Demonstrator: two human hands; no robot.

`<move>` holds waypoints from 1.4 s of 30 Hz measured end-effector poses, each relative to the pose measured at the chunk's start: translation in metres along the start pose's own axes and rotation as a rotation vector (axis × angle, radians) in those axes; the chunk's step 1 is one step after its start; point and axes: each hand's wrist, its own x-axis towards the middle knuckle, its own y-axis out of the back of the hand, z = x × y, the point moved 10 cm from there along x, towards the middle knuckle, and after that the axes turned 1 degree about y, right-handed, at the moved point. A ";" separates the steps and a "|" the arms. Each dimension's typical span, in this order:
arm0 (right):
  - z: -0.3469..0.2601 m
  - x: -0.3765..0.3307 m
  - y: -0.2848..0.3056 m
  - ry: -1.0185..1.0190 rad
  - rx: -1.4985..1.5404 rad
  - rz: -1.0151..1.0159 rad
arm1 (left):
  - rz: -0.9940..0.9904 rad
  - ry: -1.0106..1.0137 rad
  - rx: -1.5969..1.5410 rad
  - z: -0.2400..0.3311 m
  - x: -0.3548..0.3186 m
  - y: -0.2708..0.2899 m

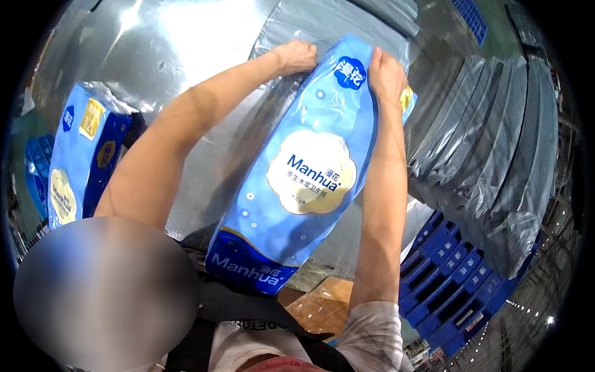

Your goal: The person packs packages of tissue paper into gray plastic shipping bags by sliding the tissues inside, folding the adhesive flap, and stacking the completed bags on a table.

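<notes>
A long light-blue plastic pack of toilet paper [297,161] lies slanted in front of me, its dark-blue end close to my body. My right hand [387,74] is closed on its far right edge, the thumb along the film. At the far left edge of the pack, my left hand [299,57] is closed in a fist with the knuckles up; its fingertips are partly hidden against the film. Both arms reach forward on either side of the pack. Behind its right edge, a yellow-and-blue printed part [407,102] shows past my right wrist.
Another blue pack [74,149] stands on the left by my left elbow. Shiny sheet metal [204,37] covers the work surface. Grey plastic bags [334,22] lie at the far side, and more grey film [489,136] hangs in folds at the right, above blue pallets [446,266]. Brown cardboard [319,304] lies below.
</notes>
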 end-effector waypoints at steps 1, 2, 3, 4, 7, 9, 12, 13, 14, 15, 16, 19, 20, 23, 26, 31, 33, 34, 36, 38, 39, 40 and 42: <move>-0.005 -0.012 0.000 -0.014 0.011 0.004 | 0.024 -0.021 0.009 0.004 -0.012 0.000; -0.014 -0.016 0.007 -0.004 0.005 -0.001 | 0.060 0.041 -0.021 -0.006 -0.016 -0.001; -0.025 -0.025 0.013 0.016 0.056 0.023 | 0.060 0.096 -0.146 -0.015 -0.019 -0.004; -0.034 -0.037 0.019 0.034 0.107 0.044 | 0.059 0.151 -0.274 -0.024 -0.022 -0.009; -0.108 -0.077 0.058 0.122 0.289 0.159 | 0.095 0.353 -0.569 -0.095 -0.037 0.014; -0.129 -0.098 0.044 0.123 0.381 0.208 | 0.293 0.368 -0.658 -0.119 -0.041 0.046; -0.137 -0.090 0.012 0.023 0.200 0.150 | 0.332 0.345 -0.573 -0.101 -0.051 0.089; -0.144 -0.084 0.025 0.031 0.084 0.255 | 0.303 0.294 -0.399 -0.086 -0.057 0.099; -0.144 -0.079 0.041 0.035 -0.049 0.361 | 0.283 0.237 -0.235 -0.071 -0.057 0.109; -0.125 -0.068 0.038 0.040 -0.119 0.271 | 0.293 0.239 -0.240 -0.063 -0.065 0.116; -0.097 -0.056 0.037 0.048 -0.179 0.190 | 0.393 0.237 -0.232 -0.057 -0.082 0.124; -0.048 -0.077 0.057 0.111 -0.119 0.341 | 0.564 0.312 -0.300 -0.051 -0.141 0.117; -0.046 -0.102 0.063 0.141 -0.032 0.536 | 0.650 0.410 -0.376 -0.056 -0.159 0.106; 0.010 -0.132 -0.005 -0.389 0.990 0.558 | 0.685 0.684 -0.660 -0.058 -0.190 0.069; 0.091 -0.112 -0.047 -0.034 0.804 0.491 | 0.627 1.185 -1.137 -0.071 -0.189 0.033; 0.037 -0.124 -0.051 -0.184 0.237 0.081 | 0.077 1.024 -0.889 -0.056 -0.210 0.003; -0.003 -0.155 -0.040 0.022 0.041 -0.079 | 0.060 0.970 -0.844 -0.046 -0.231 0.013; 0.004 -0.181 -0.035 0.010 0.101 -0.084 | 0.047 0.902 -0.833 -0.032 -0.236 0.019; -0.006 -0.256 -0.039 -0.030 0.180 -0.190 | 0.053 0.817 -0.713 0.017 -0.281 0.018; -0.021 -0.354 -0.030 0.032 0.215 -0.219 | 0.003 0.861 -0.903 0.080 -0.344 0.049; -0.033 -0.410 -0.024 0.144 0.337 -0.170 | 0.028 0.775 -0.708 0.121 -0.382 0.066; -0.069 -0.447 -0.001 0.213 0.218 -0.303 | -0.359 0.707 -0.805 0.167 -0.419 0.055; -0.042 -0.550 0.005 -0.056 0.194 -0.440 | -0.547 0.631 -0.879 0.242 -0.478 0.078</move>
